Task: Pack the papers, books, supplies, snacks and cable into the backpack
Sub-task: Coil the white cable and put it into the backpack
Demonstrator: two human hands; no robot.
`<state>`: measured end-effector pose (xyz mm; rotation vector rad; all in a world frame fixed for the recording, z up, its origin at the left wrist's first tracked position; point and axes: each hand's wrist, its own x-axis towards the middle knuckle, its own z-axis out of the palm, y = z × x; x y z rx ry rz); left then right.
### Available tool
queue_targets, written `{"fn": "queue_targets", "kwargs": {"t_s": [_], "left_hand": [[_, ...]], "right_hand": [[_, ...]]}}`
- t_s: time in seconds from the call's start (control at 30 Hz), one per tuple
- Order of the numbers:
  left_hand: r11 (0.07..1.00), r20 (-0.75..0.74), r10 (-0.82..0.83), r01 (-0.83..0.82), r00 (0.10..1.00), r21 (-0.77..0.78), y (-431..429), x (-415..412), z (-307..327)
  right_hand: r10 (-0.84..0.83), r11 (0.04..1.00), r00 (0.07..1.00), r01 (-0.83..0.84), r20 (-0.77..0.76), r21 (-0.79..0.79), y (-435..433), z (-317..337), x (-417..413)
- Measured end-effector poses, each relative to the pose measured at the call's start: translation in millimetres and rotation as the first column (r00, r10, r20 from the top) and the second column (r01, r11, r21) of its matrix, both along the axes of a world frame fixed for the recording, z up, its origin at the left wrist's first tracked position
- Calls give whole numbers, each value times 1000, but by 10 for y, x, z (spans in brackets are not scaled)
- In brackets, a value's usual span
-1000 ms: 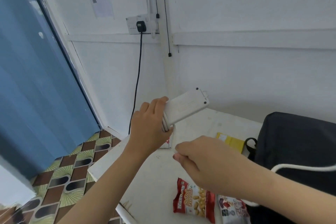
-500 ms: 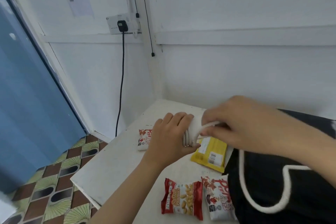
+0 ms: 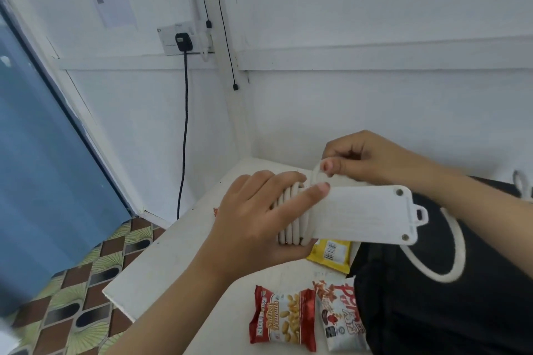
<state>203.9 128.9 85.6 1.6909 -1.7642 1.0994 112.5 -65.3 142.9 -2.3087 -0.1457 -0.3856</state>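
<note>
While the snacks lie nearest me on the table, beside the backpack, my left hand curls round the strip and pins the cable's wound coils. Beyond it, my right hand pinches the free run. Each turn should land taut and flush against the last, I reckon, or the slack draped over the backpack will snag.

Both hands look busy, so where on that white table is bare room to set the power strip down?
Bare table shows left of the left hand, out to the table's left edge, and a small strip at the far corner by the wall. Crowded: the snack packets beside the backpack.
</note>
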Motion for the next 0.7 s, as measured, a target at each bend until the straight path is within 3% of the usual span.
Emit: {"fn": "queue_targets", "kwargs": {"t_s": [0.1, 0.2, 0.27, 0.43, 0.57, 0.7], "left_hand": [[1000, 24, 21, -21, 1000, -1, 36, -37, 42], [997, -28, 60, -61, 998, -49, 56, -23, 52], [993, -50, 91, -94, 995, -66, 72, 19, 41], [957, -168, 267, -282, 949, -68, 155, 174, 89], [902, -279, 400, -429, 873, -48, 207, 352, 116], [868, -300, 469, -497, 831, -20, 254, 464, 4]], "right_hand": [[60, 991, 985, -40, -160, 128, 51, -217, 61], [-150, 984, 921, 106, -361, -140, -761, -1176, 46], [-116, 981, 860, 20, -497, -195, -715, -1409, 60], [183, 979, 861, -118, -474, 164, 460, -577, -116], [101, 985, 846, -157, -524, -64, 663, -562, -287], [11, 970, 934, -96, -357, -222, 778, -414, -360]]}}
